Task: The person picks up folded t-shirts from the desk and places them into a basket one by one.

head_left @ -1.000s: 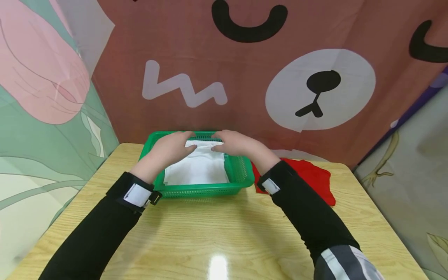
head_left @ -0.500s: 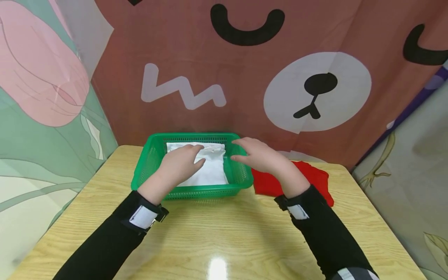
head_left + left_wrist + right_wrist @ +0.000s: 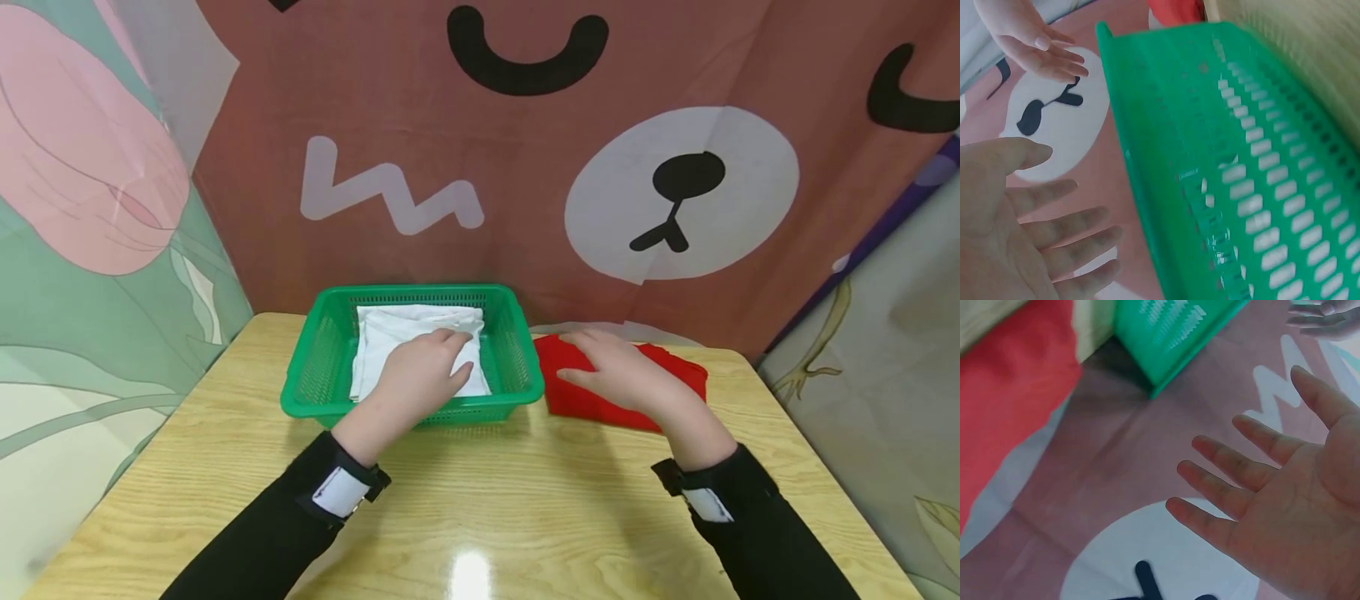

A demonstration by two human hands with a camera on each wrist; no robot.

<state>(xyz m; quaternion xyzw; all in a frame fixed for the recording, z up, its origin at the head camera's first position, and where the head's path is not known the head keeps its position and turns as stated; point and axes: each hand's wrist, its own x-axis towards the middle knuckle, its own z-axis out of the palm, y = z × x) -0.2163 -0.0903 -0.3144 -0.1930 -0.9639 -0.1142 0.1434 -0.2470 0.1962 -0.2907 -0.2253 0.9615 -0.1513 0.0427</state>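
A green plastic basket (image 3: 318, 358) stands at the back of the table with folded white cloth (image 3: 405, 321) lying inside it. My left hand (image 3: 422, 372) hovers over the basket's front right part, palm down and holding nothing; in the left wrist view its fingers are spread beside the basket's wall (image 3: 1147, 125). To the right of the basket lies a folded red cloth (image 3: 581, 398). Above that cloth is my right hand (image 3: 626, 371), its fingers (image 3: 1235, 469) extended and apart from the cloth in the right wrist view. Part of each cloth is hidden behind a hand.
The wooden table (image 3: 487, 492) reaches toward me in front of the basket. A printed curtain (image 3: 525, 242) with a brown bear hangs right behind the table's back edge. Another printed sheet (image 3: 112, 333) borders the left side.
Both hands have moved to the right. The right one has gone from over the basket to over the red cloth, and more of the white cloth shows. Basket and cloths stay in place.
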